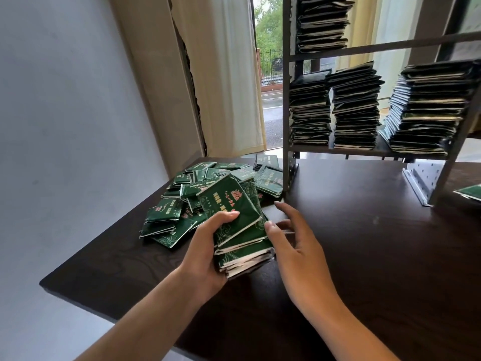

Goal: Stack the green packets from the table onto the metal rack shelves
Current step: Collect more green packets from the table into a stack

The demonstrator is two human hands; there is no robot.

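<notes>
Standing on the dark desk (351, 256) at about 2 o'clock, the metal rack (286, 142) is already well filled: its lower shelf carries three tall piles of stacked packets (354, 108), and one more pile sits on the shelf above. So a large part of the work looks done, but it is not finished, because a loose heap of green packets (197, 194) lies on the desk at about 11 o'clock, just beside the left foot of the rack, and one single packet (471, 191) lies at the right edge, at 3 o'clock. Near the middle, the left hand (208, 256) grips a thick bundle of packets (239, 230), with the thumb curled over the top packet and the fingers hidden under it. The right hand (299, 246) is spread and relaxed just beside the right edge of the bundle; whether its thumb tip touches the bundle I cannot tell. The long axis of the bundle runs from about 5 o'clock near the person to about 11 o'clock, its far end tilted up, and the printed faces look upward. I judge that this bundle is being squared before it goes to a shelf.
</notes>
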